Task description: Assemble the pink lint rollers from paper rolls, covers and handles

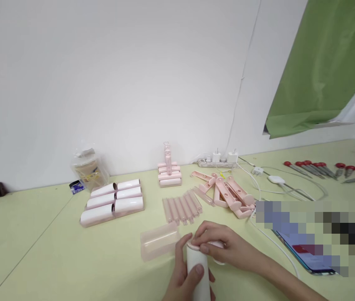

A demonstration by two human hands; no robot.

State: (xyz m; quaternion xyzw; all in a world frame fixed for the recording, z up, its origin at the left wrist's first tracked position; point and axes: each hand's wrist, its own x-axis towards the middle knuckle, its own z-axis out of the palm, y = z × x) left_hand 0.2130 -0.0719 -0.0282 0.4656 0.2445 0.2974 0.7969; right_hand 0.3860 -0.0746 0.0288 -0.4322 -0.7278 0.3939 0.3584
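Two bare hands work at the front of the pale yellow-green table [71, 255]. My left grip [181, 281] is wrapped around one white cylindrical roll with a pink rim [195, 258], held roughly upright near the table's front edge. My right grip [232, 247] has its fingertips on that rim; I cannot tell whether it pinches or only presses. Part of one pale pink piece [219, 262] shows beneath the right palm.

Just beyond the left fingers I have one translucent pink plastic cover [160, 241]. Farther left I count six white rolls [129, 203] in a clear tray, two columns of three. Ahead lie slim translucent pink tubes [182, 207], six or seven in a row. The pink plastic handles [227, 193] overlap too much for me to count. At far right I make out about eight red-headed metal tools [318, 167].
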